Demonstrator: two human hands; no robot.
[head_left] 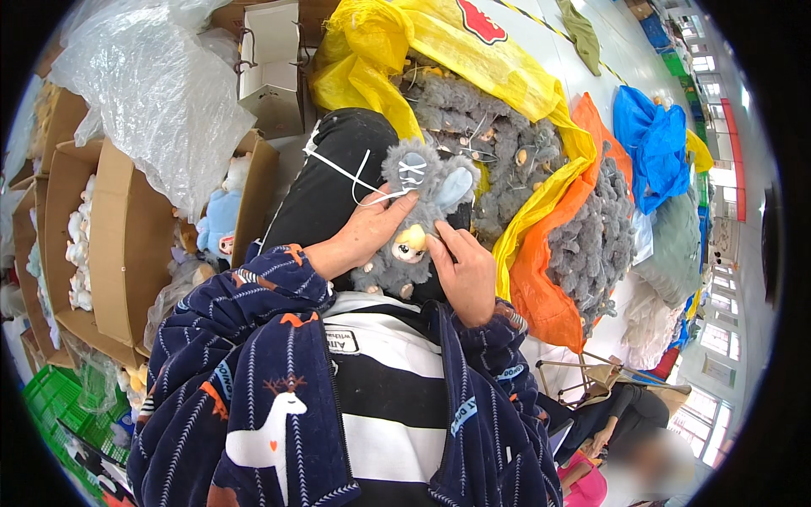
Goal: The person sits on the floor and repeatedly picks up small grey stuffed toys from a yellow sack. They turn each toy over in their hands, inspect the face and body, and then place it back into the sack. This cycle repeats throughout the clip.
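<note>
A grey plush doll [409,250] with long ears, a small moulded face and yellow hair sits upright over my lap. My left hand [369,226] grips it from the left, thumb and fingers closed at the base of one ear. A white cord [340,171] is laced across that ear, and its loose ends trail left over my dark trousers [331,173]. On the other side, my right hand [467,272] pinches the doll beside its face and yellow hair. What lies under those fingertips is hidden.
A yellow sack [541,80] full of grey plush pieces lies ahead, with an orange sack [541,296] of more to its right. Open cartons [127,245] with plush toys stand left, under clear plastic sheeting [156,93]. Another person [629,414] sits at lower right.
</note>
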